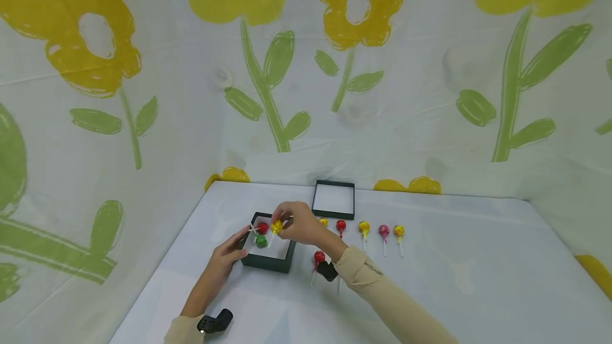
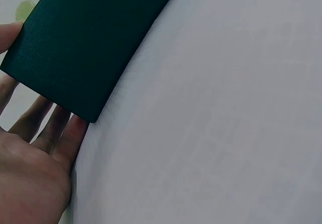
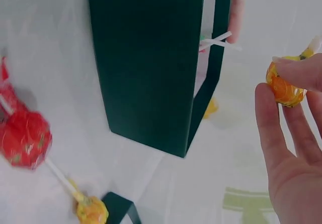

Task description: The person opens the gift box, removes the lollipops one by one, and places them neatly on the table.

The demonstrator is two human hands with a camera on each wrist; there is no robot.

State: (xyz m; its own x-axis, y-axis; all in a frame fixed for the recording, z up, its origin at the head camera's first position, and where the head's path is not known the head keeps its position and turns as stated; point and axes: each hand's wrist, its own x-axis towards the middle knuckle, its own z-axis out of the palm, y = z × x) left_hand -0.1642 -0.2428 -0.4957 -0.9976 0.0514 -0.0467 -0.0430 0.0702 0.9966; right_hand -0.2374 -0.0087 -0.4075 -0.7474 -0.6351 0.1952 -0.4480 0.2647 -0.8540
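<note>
A dark green open box (image 1: 268, 263) stands on the white table with a red lollipop (image 1: 262, 228) and a green lollipop (image 1: 261, 241) inside, their white sticks crossing over its left rim. My left hand (image 1: 227, 255) holds the box at its left side, the thumb at the rim and the fingers along the wall. Above the box, my right hand (image 1: 302, 224) pinches a yellow lollipop (image 3: 287, 89) by its wrapped head between thumb and fingers. Its stick points down in the head view.
Behind the box lies a shallow dark-rimmed lid (image 1: 333, 198), white inside. To the right, several lollipops stand in a row, among them a pink one (image 1: 384, 231). Another red lollipop (image 1: 319, 257) lies nearer, below my right forearm. A flower-printed cloth (image 1: 411, 94) hangs behind the table.
</note>
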